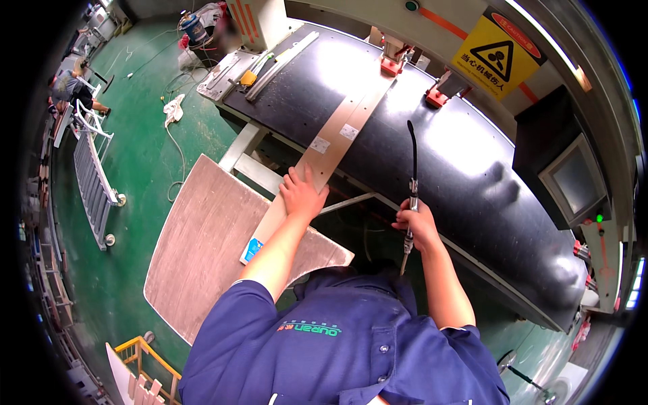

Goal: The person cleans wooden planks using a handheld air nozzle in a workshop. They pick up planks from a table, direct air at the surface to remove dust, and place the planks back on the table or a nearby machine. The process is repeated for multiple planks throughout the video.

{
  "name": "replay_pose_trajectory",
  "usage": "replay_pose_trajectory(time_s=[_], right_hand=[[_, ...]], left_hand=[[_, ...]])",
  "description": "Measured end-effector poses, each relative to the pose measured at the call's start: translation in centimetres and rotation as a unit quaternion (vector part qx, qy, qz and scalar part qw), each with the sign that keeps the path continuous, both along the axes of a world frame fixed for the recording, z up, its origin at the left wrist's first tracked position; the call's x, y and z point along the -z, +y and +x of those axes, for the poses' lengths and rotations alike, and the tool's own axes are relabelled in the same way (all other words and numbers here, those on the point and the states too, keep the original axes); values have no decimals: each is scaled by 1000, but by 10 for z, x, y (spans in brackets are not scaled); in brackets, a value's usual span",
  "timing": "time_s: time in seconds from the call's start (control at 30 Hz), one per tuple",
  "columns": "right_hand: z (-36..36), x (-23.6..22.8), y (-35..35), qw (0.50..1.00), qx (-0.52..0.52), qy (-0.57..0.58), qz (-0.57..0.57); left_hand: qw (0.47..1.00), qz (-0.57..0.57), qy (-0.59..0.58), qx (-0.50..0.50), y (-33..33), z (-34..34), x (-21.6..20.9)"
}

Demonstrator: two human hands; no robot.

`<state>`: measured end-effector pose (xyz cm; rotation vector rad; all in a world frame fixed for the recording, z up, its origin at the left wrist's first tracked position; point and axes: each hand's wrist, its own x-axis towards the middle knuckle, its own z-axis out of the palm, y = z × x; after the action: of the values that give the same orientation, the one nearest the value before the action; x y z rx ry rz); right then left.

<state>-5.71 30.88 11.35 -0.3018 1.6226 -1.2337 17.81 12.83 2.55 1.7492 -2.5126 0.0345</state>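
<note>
A long, narrow light-brown board (pixel 341 128) with two white labels lies across the black machine table (pixel 445 162), its far end at a red-footed clamp (pixel 391 65). Its near end, marked by a blue sticker, reaches over a brown side table (pixel 202 250). My left hand (pixel 304 194) rests flat on the board near the table's front edge, fingers spread. In my right hand (pixel 416 226) is an air blow gun (pixel 413 196), gripped upright with its thin black nozzle pointing away over the black table and a hose running down below.
A control screen (pixel 574 179) hangs at the right by a yellow warning sign (pixel 499 54). A second red clamp (pixel 437 99) stands at the machine. Metal strips and a yellow tool (pixel 248 79) lie far left. Grey rolling steps (pixel 93 175) and another person (pixel 71 88) are on the green floor.
</note>
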Motion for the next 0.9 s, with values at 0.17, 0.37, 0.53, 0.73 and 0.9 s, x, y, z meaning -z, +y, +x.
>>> replay_pose_trajectory(time_s=[0.17, 0.37, 0.53, 0.73, 0.9], right_hand=[[-3, 33, 47, 991, -59, 113, 33], [0, 60, 90, 979, -62, 167, 98], [6, 43, 112, 951, -120, 271, 92], [12, 45, 141, 951, -151, 258, 83], [12, 61, 158, 956, -134, 240, 106]], left_hand=[[1000, -2, -16, 10, -3, 0, 5], [998, 35, -8, 45, -16, 6, -1], [998, 32, 36, 33, -16, 4, -1], [997, 55, 53, 11, -12, 0, -15], [997, 74, 33, 9, -10, -1, -22]])
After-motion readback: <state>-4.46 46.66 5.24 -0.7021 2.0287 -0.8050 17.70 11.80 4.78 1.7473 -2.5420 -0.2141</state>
